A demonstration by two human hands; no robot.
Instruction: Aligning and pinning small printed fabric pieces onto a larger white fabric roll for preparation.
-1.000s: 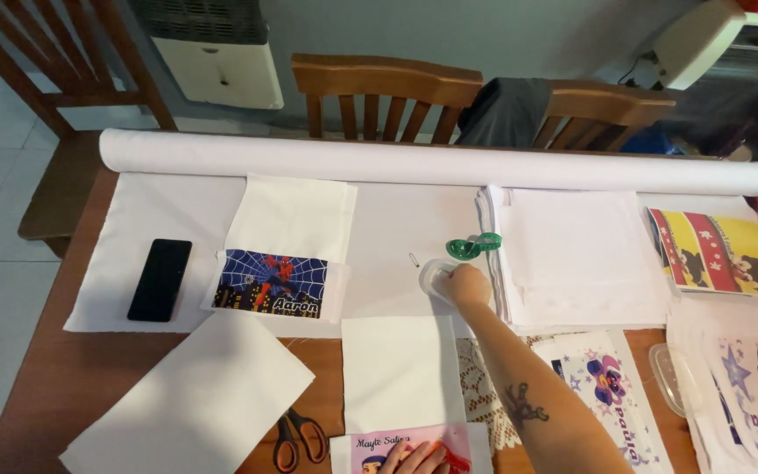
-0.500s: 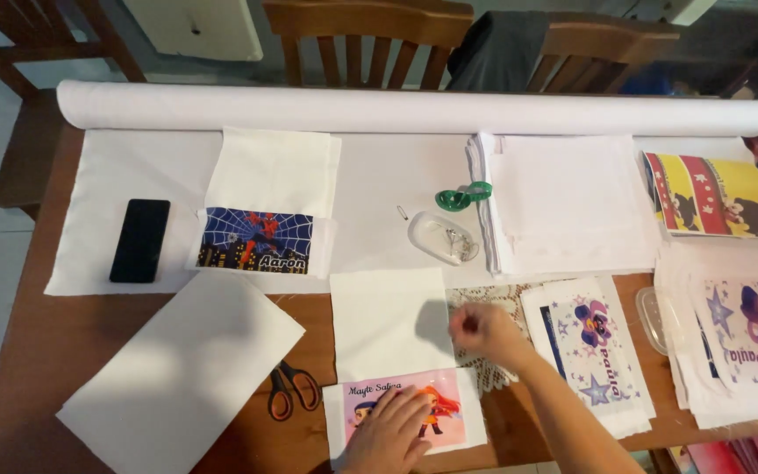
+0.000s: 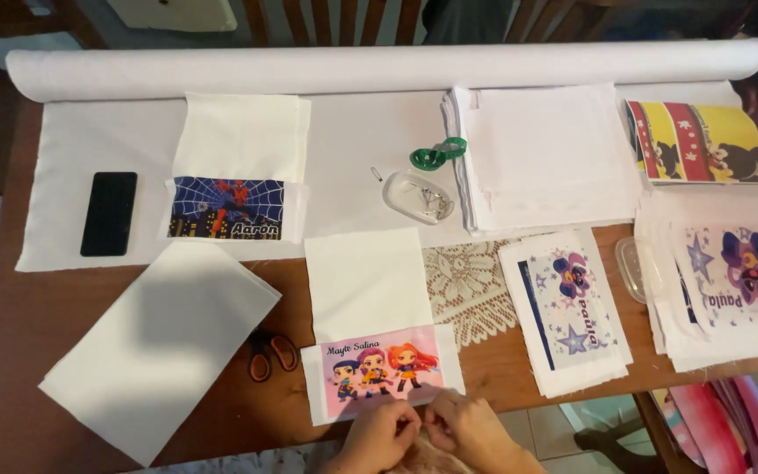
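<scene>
My left hand point(image 3: 381, 436) and my right hand point(image 3: 473, 430) meet at the near table edge, fingers closed together on the lower hem of a pink printed cloth point(image 3: 379, 367) showing three cartoon figures. A plain white cloth piece point(image 3: 366, 281) lies just beyond it, under its top edge. Whether anything small sits between my fingertips is hidden. Orange-handled scissors point(image 3: 271, 353) lie left of the pink cloth. A clear dish of pins point(image 3: 418, 197) and a green ring point(image 3: 438, 154) rest further out.
A long white fabric roll point(image 3: 379, 66) spans the far edge. A black phone point(image 3: 109, 212), a spider-web print point(image 3: 228, 209) and a white sheet point(image 3: 160, 342) lie left. A white cloth stack point(image 3: 546, 154), lace doily point(image 3: 467, 285) and purple prints point(image 3: 572, 307) lie right.
My right hand has pulled back from the pin dish to the near edge and joined my left hand on the pink cloth. The view has tilted down towards me.
</scene>
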